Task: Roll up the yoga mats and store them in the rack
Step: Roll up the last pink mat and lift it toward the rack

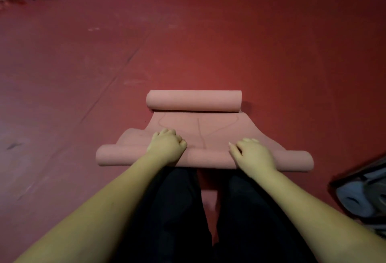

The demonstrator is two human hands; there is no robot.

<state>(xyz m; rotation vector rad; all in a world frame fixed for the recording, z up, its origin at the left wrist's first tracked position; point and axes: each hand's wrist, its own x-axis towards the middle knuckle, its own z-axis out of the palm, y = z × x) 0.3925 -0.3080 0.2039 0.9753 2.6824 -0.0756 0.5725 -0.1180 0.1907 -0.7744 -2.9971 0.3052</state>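
Legs: dark trousers kneeling behind both hands
Left hand (167, 147): fingers curled over near roll (204, 158), pressing it
Right hand (253, 155): looser, fingers draped on roll
Yoga mat (200, 124): on floor (83, 64); far end curled beyond hands
Rack: possibly the frame right of the right hand; unclear

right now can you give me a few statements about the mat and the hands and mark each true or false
1. Both hands, left hand and right hand, rest on the near roll of the pink mat. True.
2. The mat is rolled at one end only. False: its far end is curled into a roll too, with a flat stretch between the rolls.
3. The mat lies on a red floor. True.
4. The person has lifted the mat off the floor. False: it lies on the floor.
5. A grey rolled mat shows at the right edge. True.
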